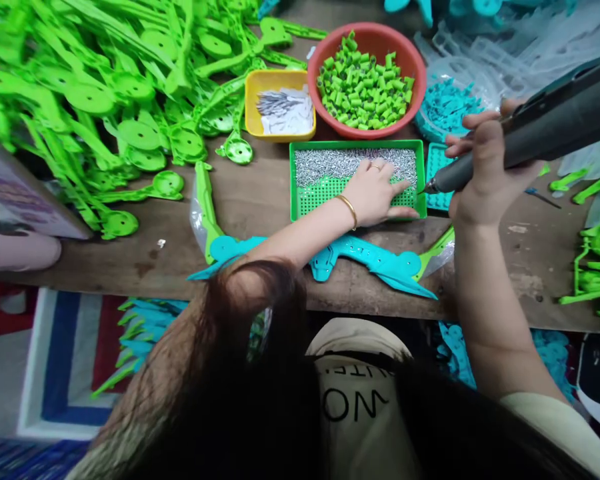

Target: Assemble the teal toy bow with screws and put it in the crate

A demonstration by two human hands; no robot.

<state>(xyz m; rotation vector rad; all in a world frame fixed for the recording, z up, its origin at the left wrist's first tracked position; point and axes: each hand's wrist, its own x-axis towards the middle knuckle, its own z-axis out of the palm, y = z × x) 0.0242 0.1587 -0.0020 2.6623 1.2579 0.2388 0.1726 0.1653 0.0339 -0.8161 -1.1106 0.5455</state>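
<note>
My left hand (377,191) reaches over a green tray (307,215), its thumb and forefinger stretched apart. The other fingertips dip among small silver screws (325,165) piled along the tray's far side. A dark electric screwdriver (540,113) is gripped in my right hand (495,160), its tip pointing left near the tray's right end. On the table, close to me, lies a blue bow-shaped plastic toy part (373,257) with green arms and clear pieces at both ends; my left forearm crosses it and hides part of its middle.
Green plastic parts (90,97) heap at the left. Behind the tray stand a yellow box (253,127) with paper slips, a red bowl (420,80) of green pieces and a tub with small blue parts (453,100). A striped box (63,353) sits below the table edge.
</note>
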